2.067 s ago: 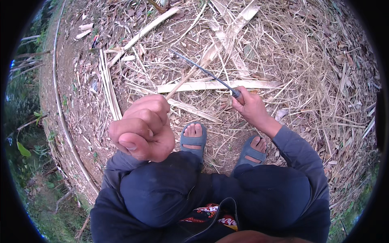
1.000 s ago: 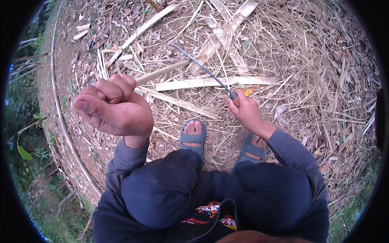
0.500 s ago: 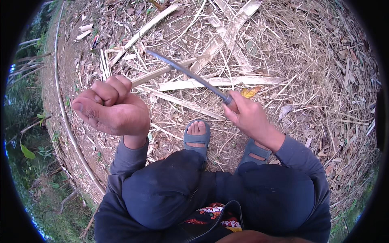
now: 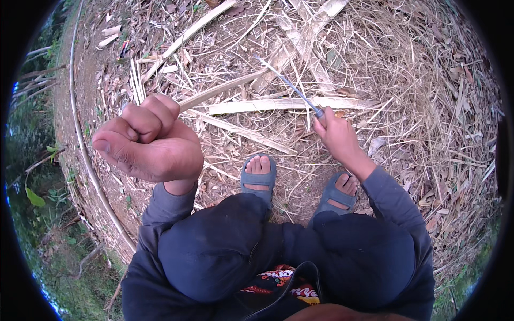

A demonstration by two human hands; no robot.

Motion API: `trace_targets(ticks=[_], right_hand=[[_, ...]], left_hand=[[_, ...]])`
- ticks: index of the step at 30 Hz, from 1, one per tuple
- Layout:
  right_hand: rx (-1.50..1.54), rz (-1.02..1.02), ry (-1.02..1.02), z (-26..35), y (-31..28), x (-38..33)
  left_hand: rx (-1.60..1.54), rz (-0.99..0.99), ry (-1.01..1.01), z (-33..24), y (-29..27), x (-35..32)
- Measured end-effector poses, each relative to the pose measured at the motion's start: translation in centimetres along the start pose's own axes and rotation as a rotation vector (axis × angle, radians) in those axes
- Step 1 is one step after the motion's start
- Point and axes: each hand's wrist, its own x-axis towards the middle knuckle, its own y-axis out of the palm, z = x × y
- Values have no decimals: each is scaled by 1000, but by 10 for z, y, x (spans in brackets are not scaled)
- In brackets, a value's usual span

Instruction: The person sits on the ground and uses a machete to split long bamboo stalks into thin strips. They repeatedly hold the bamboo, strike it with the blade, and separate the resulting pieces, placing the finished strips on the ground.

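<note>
My left hand [image 4: 152, 140] is closed in a fist, raised at the left. Out of its far side runs a pale bamboo strip [image 4: 222, 88], pointing away and to the right. The end inside the fist is hidden. My right hand [image 4: 338, 138] is wrapped round the dark handle of a knife [image 4: 293, 86]. Its long, narrow blade points away and to the left, its tip near the strip's far end. A gap shows between the strip and most of the blade.
Long pale strips [image 4: 289, 105] lie beyond my feet. Thin curled shavings [image 4: 401, 69] cover the ground to the right, with dry leaves among them. A long thin pole [image 4: 80, 125] lies at the left, beside green plants [image 4: 35, 198]. My sandalled feet [image 4: 258, 174] are below my hands.
My right hand has moved away from me and slightly right. The knife tip has swung right, from near the left fist to near the strip's far end. The left fist has hardly moved.
</note>
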Motion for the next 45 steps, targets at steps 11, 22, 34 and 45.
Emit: trace_targets(ticks=[11, 22, 34, 45], right_hand=[[248, -6, -57, 30, -17, -11], [252, 22, 96, 5, 18, -27], [16, -39, 97, -21, 33, -9], [239, -34, 245, -32, 42, -13]], left_hand=[[37, -56, 12, 0, 0, 1], [-13, -35, 15, 4, -7, 2], [-43, -33, -9, 6, -12, 6], [-109, -31, -34, -9, -17, 37]])
